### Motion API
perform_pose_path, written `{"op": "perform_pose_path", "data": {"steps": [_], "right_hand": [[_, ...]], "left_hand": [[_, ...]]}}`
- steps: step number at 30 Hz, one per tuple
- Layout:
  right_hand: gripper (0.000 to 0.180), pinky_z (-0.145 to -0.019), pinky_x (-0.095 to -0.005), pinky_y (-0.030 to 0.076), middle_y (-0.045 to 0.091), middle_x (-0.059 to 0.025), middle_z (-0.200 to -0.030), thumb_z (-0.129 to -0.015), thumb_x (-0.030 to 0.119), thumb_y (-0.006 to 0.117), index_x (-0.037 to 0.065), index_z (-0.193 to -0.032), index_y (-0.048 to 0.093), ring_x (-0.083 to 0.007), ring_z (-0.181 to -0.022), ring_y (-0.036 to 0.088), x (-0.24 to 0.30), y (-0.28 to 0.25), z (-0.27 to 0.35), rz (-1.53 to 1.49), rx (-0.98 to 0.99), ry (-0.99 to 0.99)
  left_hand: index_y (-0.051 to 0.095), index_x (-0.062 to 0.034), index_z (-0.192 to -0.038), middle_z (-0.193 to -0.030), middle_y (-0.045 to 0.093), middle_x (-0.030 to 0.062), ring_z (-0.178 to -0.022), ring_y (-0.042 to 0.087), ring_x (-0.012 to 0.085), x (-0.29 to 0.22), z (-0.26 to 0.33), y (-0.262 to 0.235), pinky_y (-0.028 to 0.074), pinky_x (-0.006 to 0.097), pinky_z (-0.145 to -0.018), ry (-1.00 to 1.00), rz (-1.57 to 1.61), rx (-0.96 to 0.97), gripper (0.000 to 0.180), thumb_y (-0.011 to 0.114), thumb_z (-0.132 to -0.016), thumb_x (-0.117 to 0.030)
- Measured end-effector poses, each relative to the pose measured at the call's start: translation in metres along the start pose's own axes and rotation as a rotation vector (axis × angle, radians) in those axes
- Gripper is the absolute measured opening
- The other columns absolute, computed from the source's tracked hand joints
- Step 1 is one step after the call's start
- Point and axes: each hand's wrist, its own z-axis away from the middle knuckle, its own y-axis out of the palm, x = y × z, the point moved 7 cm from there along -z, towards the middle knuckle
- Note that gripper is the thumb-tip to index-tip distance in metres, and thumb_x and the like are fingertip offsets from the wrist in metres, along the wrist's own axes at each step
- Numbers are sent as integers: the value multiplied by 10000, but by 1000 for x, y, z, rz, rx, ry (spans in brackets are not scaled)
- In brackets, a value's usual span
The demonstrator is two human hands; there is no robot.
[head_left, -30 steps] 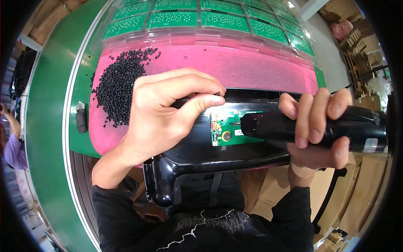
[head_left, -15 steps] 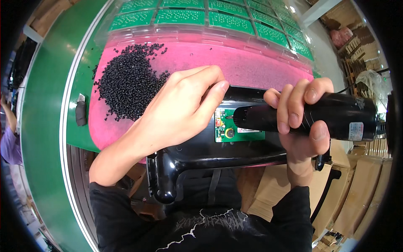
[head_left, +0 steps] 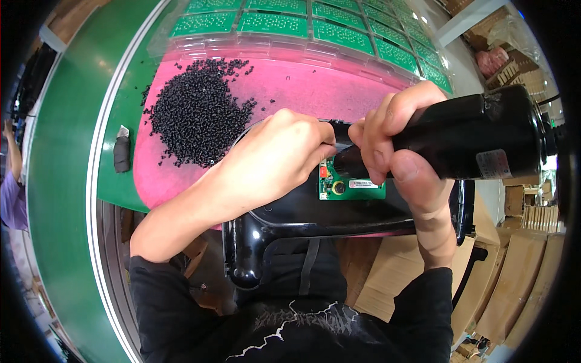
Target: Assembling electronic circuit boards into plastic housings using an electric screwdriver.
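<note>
My right hand is wrapped round a black electric screwdriver, which lies aslant with its nose over a green circuit board. That board sits in a glossy black plastic housing. The nose hides the screwdriver's bit and the spot beneath it. Close to the nose, at the board's far left corner, my left hand has its fingers pinched together. What they hold, if anything, is hidden. Left of that hand a heap of small black screws is spread on a pink mat.
Clear plastic trays with several green circuit boards stand at the far side. A small dark wrapped object lies on the green table at left. Cardboard boxes are at the near right. A cable leaves the screwdriver's back end.
My right hand and the screwdriver's back end have moved up and away from me, tilting the tool more. My left hand has shifted a little, its fingers still pinched.
</note>
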Motion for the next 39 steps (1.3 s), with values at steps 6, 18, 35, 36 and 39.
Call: {"op": "perform_pose_path", "data": {"steps": [6, 18, 35, 36, 39], "right_hand": [[370, -667, -276, 407, 474, 23, -688, -834, 324, 715, 95, -991, 471, -84, -540, 451, 0, -2, 1, -23, -33, 22], [284, -694, -276, 354, 466, 51, -683, -838, 279, 660, 131, -968, 454, -56, -501, 431, 31, -33, 26, -425, -186, -269], [355, -571, -279, 356, 512, 42, -627, -794, 316, 716, 133, -944, 451, -81, -455, 473, 21, -20, 30, -363, -169, -81], [356, -566, -286, 356, 515, 36, -631, -792, 303, 723, 131, -946, 452, -86, -458, 478, 19, -18, 32, -375, -151, -56], [367, -557, -302, 361, 519, 24, -639, -775, 277, 743, 131, -950, 457, -94, -463, 484, 13, -11, 36, -400, -154, -19]], "left_hand": [[669, 40, -911, -847, 664, 205, -812, 642, 399, -1, 2, 8, 514, 447, -720, -41, -39, 141, 135, 667, -833, -70], [671, 6, -896, -813, 650, 135, -761, 647, 335, -12, 0, 4, 508, 405, -657, 142, -19, 87, 135, 708, -821, -100], [664, -5, -845, -754, 625, 121, -702, 635, 316, -19, 2, 11, 502, 390, -614, 266, 10, 137, 152, 732, -793, -129], [670, -2, -838, -743, 629, 125, -690, 640, 312, -17, -1, 6, 504, 385, -610, 217, 25, 87, 149, 731, -800, -132], [673, 11, -827, -734, 639, 129, -658, 645, 293, -13, -4, 4, 502, 369, -595, 161, 41, 32, 153, 715, -837, -136]]}}
